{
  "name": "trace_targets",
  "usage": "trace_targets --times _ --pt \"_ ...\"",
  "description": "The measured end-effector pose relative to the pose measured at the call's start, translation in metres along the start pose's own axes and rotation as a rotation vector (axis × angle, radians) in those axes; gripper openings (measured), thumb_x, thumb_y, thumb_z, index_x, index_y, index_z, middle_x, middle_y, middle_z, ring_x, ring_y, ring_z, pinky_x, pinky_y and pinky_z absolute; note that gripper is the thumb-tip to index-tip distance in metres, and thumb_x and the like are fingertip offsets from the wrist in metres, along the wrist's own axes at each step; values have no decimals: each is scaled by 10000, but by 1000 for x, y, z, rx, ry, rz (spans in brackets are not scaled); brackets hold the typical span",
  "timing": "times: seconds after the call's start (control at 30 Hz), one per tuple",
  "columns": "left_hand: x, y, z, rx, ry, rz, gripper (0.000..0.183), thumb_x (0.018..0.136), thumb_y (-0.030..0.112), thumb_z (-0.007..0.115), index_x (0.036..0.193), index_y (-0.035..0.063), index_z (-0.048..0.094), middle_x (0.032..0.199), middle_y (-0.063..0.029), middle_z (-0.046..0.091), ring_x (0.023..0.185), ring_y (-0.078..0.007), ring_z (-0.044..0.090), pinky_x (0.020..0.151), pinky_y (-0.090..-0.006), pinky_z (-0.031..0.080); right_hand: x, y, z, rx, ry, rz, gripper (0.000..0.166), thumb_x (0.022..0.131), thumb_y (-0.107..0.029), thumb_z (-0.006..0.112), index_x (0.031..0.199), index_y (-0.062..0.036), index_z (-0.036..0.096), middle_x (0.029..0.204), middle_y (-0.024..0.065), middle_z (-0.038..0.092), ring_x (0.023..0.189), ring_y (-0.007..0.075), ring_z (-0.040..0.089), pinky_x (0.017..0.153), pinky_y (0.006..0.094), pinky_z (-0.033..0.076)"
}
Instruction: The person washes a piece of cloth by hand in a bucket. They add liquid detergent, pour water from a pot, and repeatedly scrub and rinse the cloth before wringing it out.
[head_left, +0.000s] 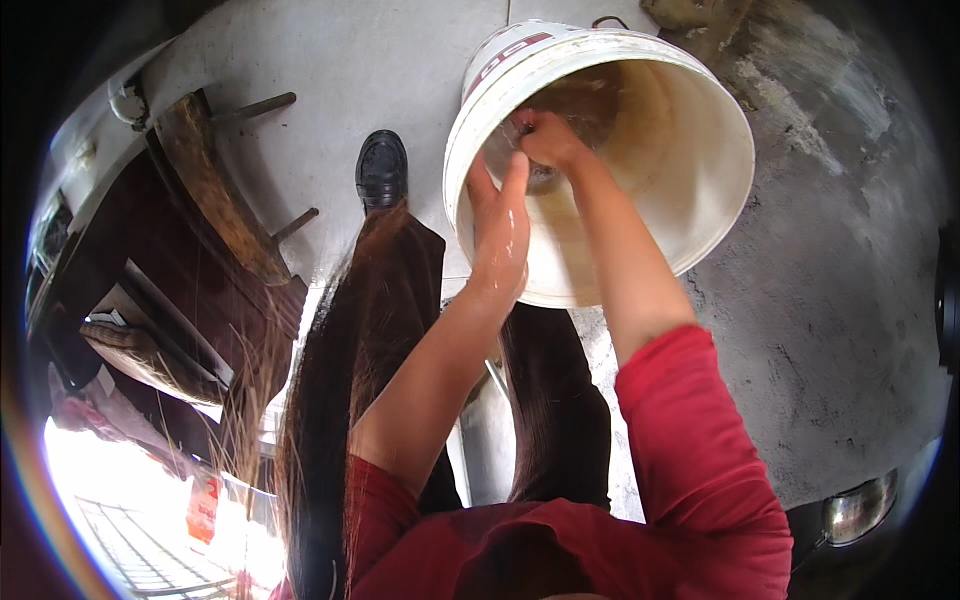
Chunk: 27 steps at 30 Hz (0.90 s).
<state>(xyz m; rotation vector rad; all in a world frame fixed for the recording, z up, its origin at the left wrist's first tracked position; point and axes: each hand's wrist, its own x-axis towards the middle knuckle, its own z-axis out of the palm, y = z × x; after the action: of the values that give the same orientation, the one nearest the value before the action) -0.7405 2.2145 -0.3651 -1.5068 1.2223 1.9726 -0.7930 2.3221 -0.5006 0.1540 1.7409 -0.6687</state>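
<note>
A large white plastic bucket (649, 217) stands before me, its mouth tipped toward my view and its inner wall stained brown. Some water (541, 178) shows low inside it. My left hand (500, 229) is wet and reaches in along the left inner wall, thumb and fingers spread, with nothing seen in it. Deeper in, my right hand (553, 141) is curled, and a small dark spot shows by its fingers. Whether it grips something cannot be made out, since the fingertips are partly hidden.
Left of my black shoe (381, 169) is a wooden piece (217, 187) with two rod-like legs. Long hair (319, 420) hangs down at my left. A wire rack (142, 562) and a red package (202, 510) lie lower left. At lower right sits a shiny metal vessel (860, 510).
</note>
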Motion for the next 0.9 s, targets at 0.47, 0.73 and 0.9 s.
trace_targets --times 0.47,0.73,0.9 --pt "4 -25 -23 -1039 -934 -393 346 838 265 559 1110 70 473 962 -84 551 870 -216 548 775 -328 475 -187 -97 23 214 856 -314 105 683 -112 649 700 -12 624 726 100 593 541 213 539 505 291 420" --pt "-45 39 10 -355 -408 -312 344 802 -8 387 1129 -7 494 1005 -82 577 870 -154 566 797 -293 459 -159 -17 -27 903 712 -105 290 838 -271 530 926 -11 624 986 157 619 937 200 580 824 300 429" --pt "-57 51 -5 -524 -507 -184 311 881 62 455 1187 12 461 1072 -72 560 969 -151 546 858 -298 439 -228 -2 18 708 455 0 551 891 -437 442 1248 -18 441 1275 147 454 1162 252 438 987 372 333"
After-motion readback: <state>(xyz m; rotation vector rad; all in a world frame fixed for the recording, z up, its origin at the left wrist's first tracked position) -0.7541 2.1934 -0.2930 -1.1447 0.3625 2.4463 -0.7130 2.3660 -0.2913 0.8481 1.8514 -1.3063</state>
